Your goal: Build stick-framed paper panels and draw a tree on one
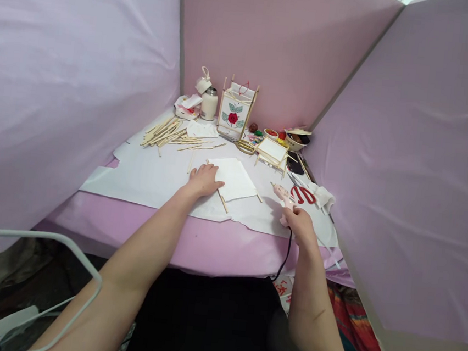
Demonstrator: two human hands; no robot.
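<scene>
My left hand [204,180] lies flat on a white paper sheet [233,179], fingers on its left part. A thin wooden stick [223,202] pokes out from under the sheet's lower edge. My right hand [299,225] grips a pink hot glue gun [282,195], its nozzle pointing up and left, with a black cord [286,256] hanging down from it. Red-handled scissors [303,195] lie just beyond the gun. A loose pile of wooden sticks [163,133] lies farther back on the left.
Pink partition walls [280,42] enclose the white-covered table [142,180]. Against the back stand a stick-framed panel with a red flower [234,112], a small stick frame [272,150], a white flask [209,104], and a bowl [296,142]. A crumpled tissue [323,198] lies at right.
</scene>
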